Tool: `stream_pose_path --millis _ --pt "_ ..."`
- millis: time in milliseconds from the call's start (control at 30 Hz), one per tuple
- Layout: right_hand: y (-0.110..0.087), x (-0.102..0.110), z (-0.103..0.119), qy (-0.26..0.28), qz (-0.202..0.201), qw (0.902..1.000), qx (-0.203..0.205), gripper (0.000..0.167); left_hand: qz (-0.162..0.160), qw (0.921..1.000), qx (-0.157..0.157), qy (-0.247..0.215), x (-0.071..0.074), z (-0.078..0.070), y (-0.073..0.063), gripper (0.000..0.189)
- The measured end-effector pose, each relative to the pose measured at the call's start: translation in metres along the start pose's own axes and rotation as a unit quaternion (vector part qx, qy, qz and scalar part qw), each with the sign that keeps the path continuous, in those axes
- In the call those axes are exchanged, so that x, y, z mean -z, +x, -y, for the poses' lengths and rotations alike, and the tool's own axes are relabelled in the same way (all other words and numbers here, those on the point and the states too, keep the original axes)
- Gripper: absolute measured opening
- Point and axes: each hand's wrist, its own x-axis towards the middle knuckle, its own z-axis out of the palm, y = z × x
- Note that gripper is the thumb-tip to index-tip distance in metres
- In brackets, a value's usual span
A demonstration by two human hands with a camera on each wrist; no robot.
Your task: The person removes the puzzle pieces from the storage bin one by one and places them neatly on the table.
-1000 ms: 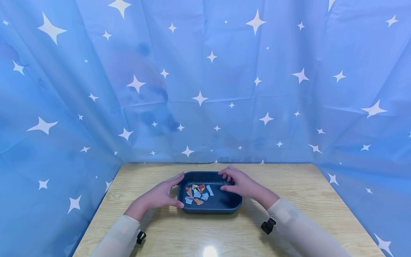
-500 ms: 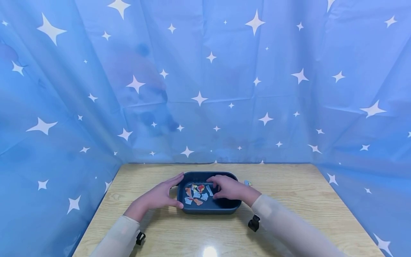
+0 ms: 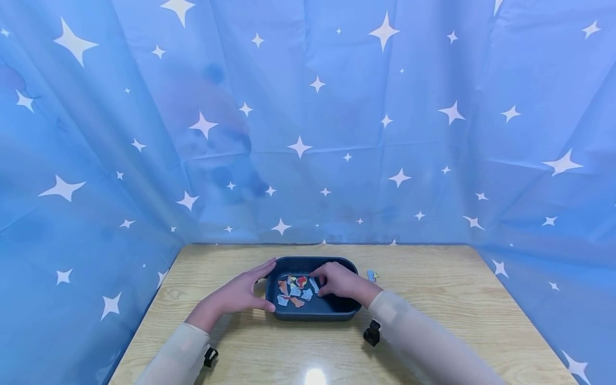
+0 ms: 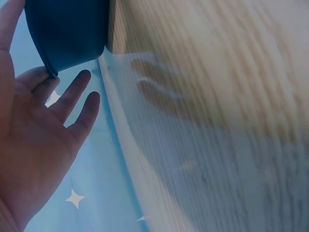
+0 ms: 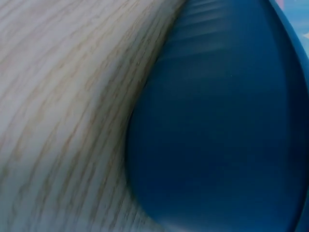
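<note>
A dark blue oblong tray (image 3: 317, 316) stands near the back of the table, with several flat puzzle pieces (image 3: 295, 292) in its left half, some pale grey-blue, some orange, red or yellow. My left hand (image 3: 240, 291) spans the tray's left end, thumb near the front corner and fingertips at the back one. In the left wrist view this hand (image 4: 43, 130) has its fingers spread, some at the rim. My right hand (image 3: 339, 280) reaches in over the right side; thumb and forefinger pinch at the ends of a long pale puzzle piece (image 3: 314, 285).
One small blue and yellow piece (image 3: 372, 275) lies on the wooden table (image 3: 433, 289) to the right of the tray. Behind the table hangs a blue curtain (image 3: 317, 192) with white stars. The right wrist view shows mostly the tray's outer wall (image 5: 217, 121).
My right hand has moved left and inward, from the tray's right rim to the long pale piece. The small piece on the table has come into sight. The left hand stays put.
</note>
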Motion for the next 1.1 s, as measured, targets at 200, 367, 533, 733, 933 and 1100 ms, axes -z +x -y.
stream_pose_path --millis 200,367,533,733,933,1100 --pt "0.002 -0.001 0.000 0.017 -0.002 0.9998 -0.005 0.051 0.001 1.0000 -0.001 -0.001 0.001 -0.001 -0.001 0.119" --pt "0.002 -0.001 -0.002 0.012 -0.004 0.9999 -0.007 0.051 0.001 1.0000 -0.002 -0.003 0.002 -0.002 0.000 0.119" --pt "0.001 -0.001 -0.002 -0.001 -0.001 1.0000 0.002 0.050 0.001 1.0000 -0.003 0.000 0.002 -0.001 0.000 0.119" --pt "-0.002 0.000 -0.001 -0.018 -0.011 0.9997 0.016 0.048 0.003 1.0000 0.000 0.003 0.001 0.000 0.001 0.118" --pt "-0.006 0.006 0.001 0.016 -0.040 0.9983 0.038 0.047 0.002 1.0000 0.006 -0.001 0.001 -0.001 0.001 0.117" --pt "-0.009 0.013 -0.001 0.050 -0.060 0.9953 0.057 0.051 0.001 1.0000 0.007 0.005 0.001 -0.001 0.000 0.118"
